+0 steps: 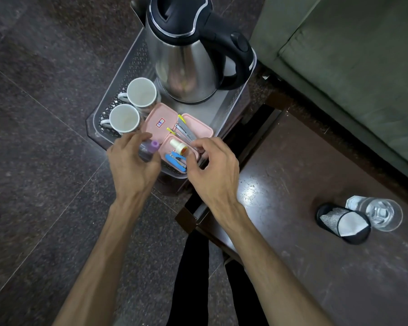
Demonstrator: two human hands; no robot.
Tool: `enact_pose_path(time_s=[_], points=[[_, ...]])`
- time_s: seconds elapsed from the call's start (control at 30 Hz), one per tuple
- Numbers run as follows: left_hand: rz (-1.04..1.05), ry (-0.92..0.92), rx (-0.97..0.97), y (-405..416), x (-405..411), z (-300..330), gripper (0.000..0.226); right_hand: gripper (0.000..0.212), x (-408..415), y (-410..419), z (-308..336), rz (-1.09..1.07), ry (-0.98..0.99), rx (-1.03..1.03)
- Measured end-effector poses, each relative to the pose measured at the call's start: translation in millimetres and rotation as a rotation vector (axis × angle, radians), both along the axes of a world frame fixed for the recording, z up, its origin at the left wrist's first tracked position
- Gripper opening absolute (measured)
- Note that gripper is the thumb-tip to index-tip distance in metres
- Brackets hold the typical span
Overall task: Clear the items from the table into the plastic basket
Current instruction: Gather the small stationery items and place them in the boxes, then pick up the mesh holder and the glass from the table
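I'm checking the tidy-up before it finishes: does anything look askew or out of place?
The black mesh pen holder lies tipped on its side on the table, beside the drinking glass; both are outside the plastic basket.

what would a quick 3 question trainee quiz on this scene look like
1. True or false: the kettle stands inside the plastic basket.
2. How many white mugs are in the basket?
3. What is left on the table? A) mesh pen holder and glass B) two mugs C) the kettle

Key
1. True.
2. Two.
3. A. The left hand holds a purple-capped bottle at the basket's edge; the right hand is beside it.
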State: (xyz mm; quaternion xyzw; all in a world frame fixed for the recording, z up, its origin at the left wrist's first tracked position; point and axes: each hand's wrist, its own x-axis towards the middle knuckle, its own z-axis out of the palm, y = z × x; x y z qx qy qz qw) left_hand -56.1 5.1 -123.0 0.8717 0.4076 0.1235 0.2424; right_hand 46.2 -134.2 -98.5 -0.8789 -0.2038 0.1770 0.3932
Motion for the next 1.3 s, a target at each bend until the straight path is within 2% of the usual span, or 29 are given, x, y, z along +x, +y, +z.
enact_pose_path(time_s=[0.13,0.4,0.5,0.7,0.93,1.03,1.13,1.3], points=[[0.008,0.126,0.011,-2,9,-3,0.021,0.010,-1,-10,-2,-0.002,0.011,0.008],[0.019,-0.016,-0.030,2,26,6,0.033,0.009,1,-21,-2,0.004,0.018,0.056],[-0.015,0.013,-0.054,7,44,3,0.033,0.008,4,-24,-2,0.002,0.025,0.063],[0.044,0.015,-0.129,6,48,3,0.039,0.013,10,-32,-1,-0.035,0.025,0.088],[0.014,0.037,-0.020,-7,33,7,0.038,0.014,18,-44,7,-0.092,0.029,0.131],[0.041,0.009,0.024,-18,31,11,0.031,0.013,20,-54,8,-0.122,0.041,0.138],[0.069,-0.098,0.051,-37,30,16,0.023,0.012,21,-72,9,-0.177,0.054,0.153],[-0.048,-0.205,-0.087,-111,42,15,0.017,0.012,24,-122,9,-0.317,0.057,0.126]])
